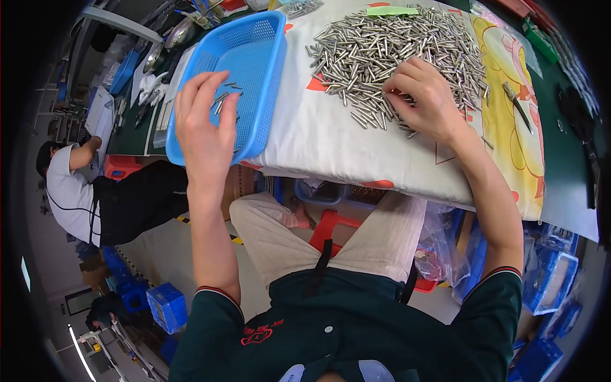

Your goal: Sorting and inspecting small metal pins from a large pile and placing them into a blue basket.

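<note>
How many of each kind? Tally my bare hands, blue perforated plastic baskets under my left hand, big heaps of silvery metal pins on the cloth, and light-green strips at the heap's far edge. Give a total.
Bare hands, left hand and right hand: 2
Blue perforated plastic basket: 1
Big heap of silvery metal pins: 1
Light-green strip: 1
Total: 5

Factory workshop, heaped metal pins [394,48], blue plastic crates [167,308], striped floor tape [237,240]
</note>
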Motion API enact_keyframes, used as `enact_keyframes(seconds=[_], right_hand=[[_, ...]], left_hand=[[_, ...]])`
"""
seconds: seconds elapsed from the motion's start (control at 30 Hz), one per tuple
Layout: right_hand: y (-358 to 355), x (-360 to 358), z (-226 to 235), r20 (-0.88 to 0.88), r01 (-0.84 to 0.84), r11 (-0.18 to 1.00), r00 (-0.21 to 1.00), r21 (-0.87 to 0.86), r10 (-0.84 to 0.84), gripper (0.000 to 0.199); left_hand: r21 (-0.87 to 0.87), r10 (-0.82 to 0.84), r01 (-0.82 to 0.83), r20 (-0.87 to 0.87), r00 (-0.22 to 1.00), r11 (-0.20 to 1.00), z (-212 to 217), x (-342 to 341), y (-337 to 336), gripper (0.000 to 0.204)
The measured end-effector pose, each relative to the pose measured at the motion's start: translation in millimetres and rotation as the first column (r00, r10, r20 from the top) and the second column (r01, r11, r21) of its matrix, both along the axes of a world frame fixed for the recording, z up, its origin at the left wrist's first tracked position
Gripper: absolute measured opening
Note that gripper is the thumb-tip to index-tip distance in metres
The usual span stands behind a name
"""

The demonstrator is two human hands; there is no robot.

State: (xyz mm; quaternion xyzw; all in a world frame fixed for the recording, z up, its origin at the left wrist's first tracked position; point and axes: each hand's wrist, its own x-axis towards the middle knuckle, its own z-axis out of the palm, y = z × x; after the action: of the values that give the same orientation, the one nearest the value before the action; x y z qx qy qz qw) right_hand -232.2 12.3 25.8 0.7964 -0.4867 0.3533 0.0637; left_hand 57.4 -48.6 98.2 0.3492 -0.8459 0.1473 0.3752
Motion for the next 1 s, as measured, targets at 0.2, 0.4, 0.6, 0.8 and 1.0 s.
enact_keyframes(seconds=[0.2,0.4,0.6,0.8,1.0], right_hand=[[9.7,20.9,-0.9,0.03,-0.121,0.972,0.993,0.2,0.117,0.015],[8.9,25.2,-7.2,0.014,-0.062,0.966,0.998,0.25,0.06,0.013],[9.3,28.7,-6.3,-0.078,-0.04,0.98,0.995,0.193,0.056,0.011],[8.8,37.7,-1.2,-0.3,0.006,0.993,0.954,0.119,0.03,0.006],[2.8,55.7,3.0,-0.526,0.035,0.997,0.851,0.065,0.005,0.006]], left_hand=[[0.562,-0.307,0.324,-0.126,0.943,0.761,-59.5,-60.7,40.0,0.023],[0.493,-0.289,0.307,-0.115,0.951,0.814,-87.7,-84.7,36.0,0.028],[0.48,-0.333,0.349,-0.122,0.935,0.805,-92.4,-73.3,29.3,0.021],[0.457,-0.248,0.233,-0.028,0.968,0.858,-80.6,-65.2,37.4,0.014],[0.406,-0.291,0.161,0.283,0.914,0.9,-73.5,-65.7,23.7,0.007]])
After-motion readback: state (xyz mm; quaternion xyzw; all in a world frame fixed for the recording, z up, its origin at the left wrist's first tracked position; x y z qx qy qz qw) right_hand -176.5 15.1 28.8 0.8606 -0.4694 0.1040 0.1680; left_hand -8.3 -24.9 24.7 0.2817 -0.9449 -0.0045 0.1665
